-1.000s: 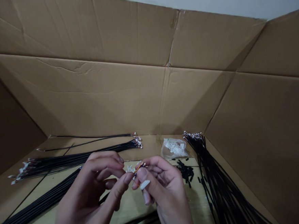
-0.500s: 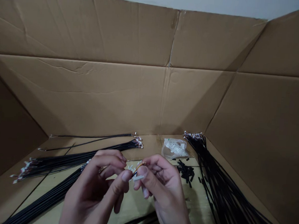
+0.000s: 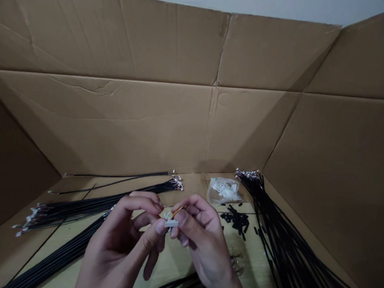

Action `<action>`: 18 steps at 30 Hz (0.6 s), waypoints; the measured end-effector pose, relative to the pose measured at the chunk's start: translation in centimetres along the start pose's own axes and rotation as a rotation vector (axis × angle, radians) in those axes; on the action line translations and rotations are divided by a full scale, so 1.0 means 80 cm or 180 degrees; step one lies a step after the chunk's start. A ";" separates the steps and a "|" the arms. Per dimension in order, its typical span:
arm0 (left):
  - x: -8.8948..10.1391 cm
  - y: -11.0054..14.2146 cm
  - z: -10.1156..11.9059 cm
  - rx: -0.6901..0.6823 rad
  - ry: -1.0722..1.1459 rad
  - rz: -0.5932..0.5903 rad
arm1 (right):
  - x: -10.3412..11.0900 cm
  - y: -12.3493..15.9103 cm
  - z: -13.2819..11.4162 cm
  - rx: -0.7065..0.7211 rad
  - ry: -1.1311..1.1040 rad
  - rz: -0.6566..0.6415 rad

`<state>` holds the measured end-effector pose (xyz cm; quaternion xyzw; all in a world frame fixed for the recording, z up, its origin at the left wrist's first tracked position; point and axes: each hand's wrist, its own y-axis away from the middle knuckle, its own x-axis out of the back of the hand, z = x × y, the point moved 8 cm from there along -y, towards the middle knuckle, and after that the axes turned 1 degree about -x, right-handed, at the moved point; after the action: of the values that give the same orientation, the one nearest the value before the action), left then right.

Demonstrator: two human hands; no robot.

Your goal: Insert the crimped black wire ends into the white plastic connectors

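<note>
Black cables point(image 3: 169, 287) run along the desk's point(image 3: 259, 263) near edge, partly under the right hand point(image 3: 198, 236). Above them, both hands are raised and meet at a white connector point(image 3: 171, 223). Left hand point(image 3: 129, 236): thumb tip on the connector's left end, forefinger lifted clear; can't tell what that grip pinches behind the thumb. Right grip: thumb and forefinger nearly closed, orange wires point(image 3: 175, 213) between them, thumb at the connector's right end. Looks like a two-sided hold to steady a tiny part. Can't tell if the wires are seated; fingers hide it.

Left bundle point(image 3: 60, 246) and right bundle point(image 3: 290, 243) flank the hands, strands roughly parallel, probably to avoid tangles and keep the middle free. Loose white bits point(image 3: 167, 214) just behind the fingers. Black pieces point(image 3: 237, 220) heaped to the right, no container, likely for easy picking. Far bundle point(image 3: 98, 205) at back left, white ends grouped. Clear bag point(image 3: 224, 190) back centre, full-ish of small white parts. Cardboard wall point(image 3: 147, 127) behind everything.
</note>
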<state>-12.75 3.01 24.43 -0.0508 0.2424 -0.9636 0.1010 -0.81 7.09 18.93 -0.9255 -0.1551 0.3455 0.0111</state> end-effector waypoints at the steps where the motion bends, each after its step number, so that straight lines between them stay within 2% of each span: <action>1: 0.000 0.001 -0.002 0.0037 0.0028 -0.0021 | 0.000 -0.001 0.000 0.0000 0.0039 -0.0016; 11: -0.006 -0.004 0.004 -0.0041 0.0030 -0.0188 | -0.001 -0.003 -0.003 0.0176 -0.0107 -0.0260; 15: -0.008 -0.004 -0.010 0.0287 0.0176 -0.0363 | -0.006 -0.003 -0.006 0.0224 -0.0173 -0.0434; 18: -0.010 -0.003 -0.023 0.0627 0.0362 -0.0523 | -0.005 -0.004 -0.006 0.0228 -0.0114 -0.0390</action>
<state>-12.26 4.22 22.84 -0.0056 0.1470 -0.9890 0.0123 -0.91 7.28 19.60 -0.9069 -0.1992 0.3660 0.0626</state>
